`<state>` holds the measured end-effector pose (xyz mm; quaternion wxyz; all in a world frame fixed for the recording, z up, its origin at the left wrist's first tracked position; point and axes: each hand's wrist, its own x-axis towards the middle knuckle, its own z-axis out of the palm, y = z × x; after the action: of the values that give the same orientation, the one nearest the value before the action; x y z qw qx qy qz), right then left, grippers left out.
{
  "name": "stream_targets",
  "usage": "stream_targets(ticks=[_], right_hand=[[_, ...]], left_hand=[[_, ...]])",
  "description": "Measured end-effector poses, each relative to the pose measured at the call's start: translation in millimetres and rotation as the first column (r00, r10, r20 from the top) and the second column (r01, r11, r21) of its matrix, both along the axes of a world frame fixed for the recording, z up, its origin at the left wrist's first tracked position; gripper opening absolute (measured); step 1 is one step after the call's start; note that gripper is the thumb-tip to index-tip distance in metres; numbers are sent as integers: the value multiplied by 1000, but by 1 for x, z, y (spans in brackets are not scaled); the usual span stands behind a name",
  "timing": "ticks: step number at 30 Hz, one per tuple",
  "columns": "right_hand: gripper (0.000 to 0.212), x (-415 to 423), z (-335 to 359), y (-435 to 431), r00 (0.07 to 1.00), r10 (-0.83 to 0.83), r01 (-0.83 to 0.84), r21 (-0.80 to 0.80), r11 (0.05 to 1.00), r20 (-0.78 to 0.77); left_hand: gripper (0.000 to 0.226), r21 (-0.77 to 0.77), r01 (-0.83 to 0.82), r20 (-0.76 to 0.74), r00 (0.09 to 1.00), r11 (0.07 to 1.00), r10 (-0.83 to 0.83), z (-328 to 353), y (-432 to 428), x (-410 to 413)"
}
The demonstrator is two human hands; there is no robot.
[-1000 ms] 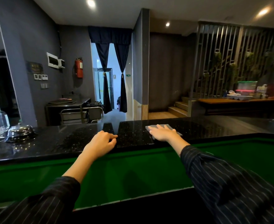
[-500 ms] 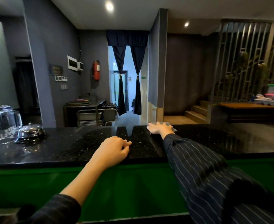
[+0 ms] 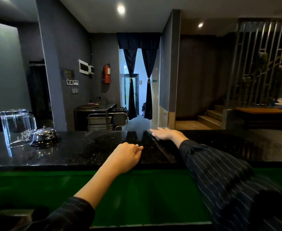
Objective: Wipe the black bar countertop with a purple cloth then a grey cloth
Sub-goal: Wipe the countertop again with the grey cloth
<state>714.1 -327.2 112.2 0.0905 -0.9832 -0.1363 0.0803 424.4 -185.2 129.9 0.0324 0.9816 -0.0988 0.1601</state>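
Observation:
The black speckled bar countertop (image 3: 90, 150) runs across the view above a green panel. My right hand (image 3: 163, 133) lies flat, fingers spread, pressing a grey cloth (image 3: 151, 131) against the counter's far edge; only a thin strip of the cloth shows past the fingertips. My left hand (image 3: 126, 155) rests on the near edge of the counter with its fingers curled and nothing in it. No purple cloth is in view.
An upturned glass mug (image 3: 16, 127) and a metal call bell (image 3: 44, 135) stand on the counter at the left. Behind the counter are a steel trolley (image 3: 107, 120), a curtained doorway and steps at the right.
My right hand has slid the grey cloth away from me to the far edge and leftward along the counter. The view has shifted left, bringing the mug and bell closer.

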Motion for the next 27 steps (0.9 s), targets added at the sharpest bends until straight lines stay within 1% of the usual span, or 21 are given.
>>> stream_targets(ticks=[1,2,3,5,7,11,13,15,17,18,19,21,23,24,25,27], right_hand=[[112,-5,4,3,1000,-30,30,-8,1000,-7],[95,-26,16,7,999,-36,35,-49,998,-11],[83,-60,27,10,999,-53,54,-71,996,8],[82,-99,36,25,990,-110,113,-39,993,86],[78,-115,35,49,993,-52,54,-13,998,107],[61,-173,48,74,991,126,-126,-15,992,52],[56,-188,49,70,982,182,-181,-28,983,58],[53,-184,41,65,966,254,-250,-63,966,57],[51,-180,38,58,959,279,-276,-55,960,58],[50,-179,37,54,959,278,-275,-57,960,59],[49,-180,38,50,958,282,-279,-56,959,56],[50,-182,38,46,953,297,-295,-51,954,63],[51,-181,40,48,957,283,-281,-43,959,55],[51,-179,40,51,962,268,-266,-36,963,52],[52,-177,40,54,967,251,-250,-25,968,41],[54,-167,39,61,973,227,-226,-28,974,36]], left_hand=[[42,16,1,-3,1000,1000,-1,0,-1,0],[42,29,1,-6,1000,1000,-1,-1,-2,0],[42,38,2,-7,1000,999,-1,-1,-2,0],[42,44,6,3,1000,999,-7,-1,-2,-1],[42,47,7,26,1000,999,-8,1,-3,-4],[36,19,4,65,998,1000,-5,4,-6,-13],[33,-39,21,113,993,999,-16,5,-4,-20],[32,-70,94,147,986,993,-83,8,2,-31],[34,1,145,141,980,989,-143,12,18,-44],[39,33,128,154,979,991,-131,15,33,-48],[45,30,80,176,981,996,-84,19,52,-52],[60,-3,-51,196,979,999,50,24,95,-56],[71,-42,-138,131,981,990,142,25,131,-59],[72,-82,-154,91,983,985,162,24,141,-58],[67,-111,-162,65,983,980,170,23,145,-58],[51,-123,-157,57,985,980,165,20,144,-55]])
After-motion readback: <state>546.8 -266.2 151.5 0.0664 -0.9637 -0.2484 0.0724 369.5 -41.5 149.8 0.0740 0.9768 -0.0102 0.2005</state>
